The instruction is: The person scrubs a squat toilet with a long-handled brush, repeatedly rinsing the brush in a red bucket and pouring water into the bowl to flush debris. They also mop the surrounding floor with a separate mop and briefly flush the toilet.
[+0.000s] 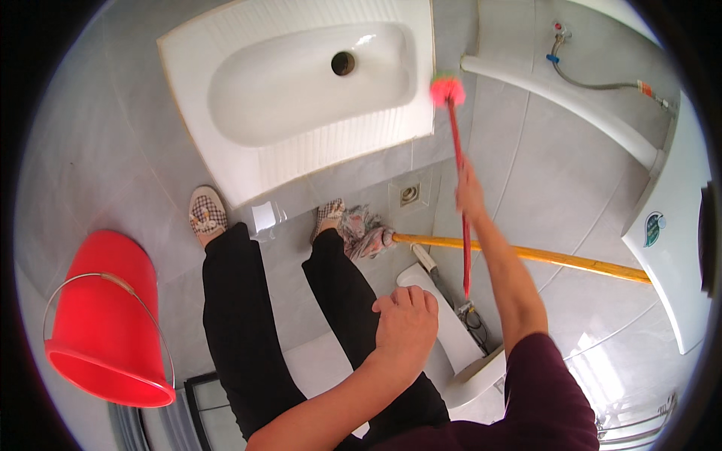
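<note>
My right hand [470, 194] is closed round the red handle of a long toilet brush [456, 128]. Its pink and green bristle head [447, 91] is at the right edge of the white squat toilet [301, 161], near the grey tiles; whether it touches them I cannot tell. The handle's lower end reaches back past my forearm. My left hand [408, 319] is held in front of my body above my right leg, its fingers curled into a loose fist with nothing visible in it.
A red bucket [105, 301] with a wire handle stands at the left. A mop with a yellow wooden pole [564, 259] crosses behind my right forearm, its rag head by my foot. A floor drain [409, 195], white pipe [579, 113] and hose [594, 85] lie right.
</note>
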{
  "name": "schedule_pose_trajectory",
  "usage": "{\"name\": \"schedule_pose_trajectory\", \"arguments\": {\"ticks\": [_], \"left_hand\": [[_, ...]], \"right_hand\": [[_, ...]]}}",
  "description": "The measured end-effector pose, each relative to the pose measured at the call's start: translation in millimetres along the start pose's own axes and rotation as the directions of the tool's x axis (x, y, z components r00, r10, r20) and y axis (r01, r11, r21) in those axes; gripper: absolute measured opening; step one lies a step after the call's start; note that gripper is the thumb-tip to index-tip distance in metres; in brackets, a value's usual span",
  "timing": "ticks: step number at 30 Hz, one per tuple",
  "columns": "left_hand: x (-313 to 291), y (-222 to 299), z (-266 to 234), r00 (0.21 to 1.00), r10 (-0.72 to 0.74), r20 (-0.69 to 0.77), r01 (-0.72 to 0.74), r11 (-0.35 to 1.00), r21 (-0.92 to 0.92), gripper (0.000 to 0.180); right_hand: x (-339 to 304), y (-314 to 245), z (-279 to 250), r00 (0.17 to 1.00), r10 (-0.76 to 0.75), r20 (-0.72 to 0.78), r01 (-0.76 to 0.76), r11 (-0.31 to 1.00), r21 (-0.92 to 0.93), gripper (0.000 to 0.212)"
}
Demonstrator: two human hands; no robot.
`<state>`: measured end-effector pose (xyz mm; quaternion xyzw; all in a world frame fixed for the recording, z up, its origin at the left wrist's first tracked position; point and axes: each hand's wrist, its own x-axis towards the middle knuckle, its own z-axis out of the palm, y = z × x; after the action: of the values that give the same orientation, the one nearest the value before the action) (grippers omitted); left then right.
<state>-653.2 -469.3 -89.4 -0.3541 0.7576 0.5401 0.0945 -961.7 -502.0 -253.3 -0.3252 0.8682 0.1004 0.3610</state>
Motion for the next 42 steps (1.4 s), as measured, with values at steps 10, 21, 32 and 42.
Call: {"name": "schedule_pose_trajectory", "arguments": {"ticks": [10,21,32,42], "left_hand": [[5,2,4,0.995,0.043,0.093,-0.047,0.998,0.038,0.042],[3,4,8,0.998,0.004,0.063,-0.008,0.998,0.065,0.036],[0,8,15,0.997,-0.015,0.076,0.011,0.998,0.057,0.036],[0,4,5,0.985,0.005,0.174,-0.009,1.000,0.026,0.036]], "right_hand": [[-65,72,48,0.994,-0.100,0.044,0.098,0.994,0.050,0.045],[-143,64,108,0.944,-0.328,0.040,0.330,0.924,-0.191,0.048],[-144,65,117,0.928,-0.365,0.075,0.371,0.891,-0.260,0.055],[-113,49,104,0.844,-0.492,0.212,0.533,0.738,-0.414,0.062]]}}
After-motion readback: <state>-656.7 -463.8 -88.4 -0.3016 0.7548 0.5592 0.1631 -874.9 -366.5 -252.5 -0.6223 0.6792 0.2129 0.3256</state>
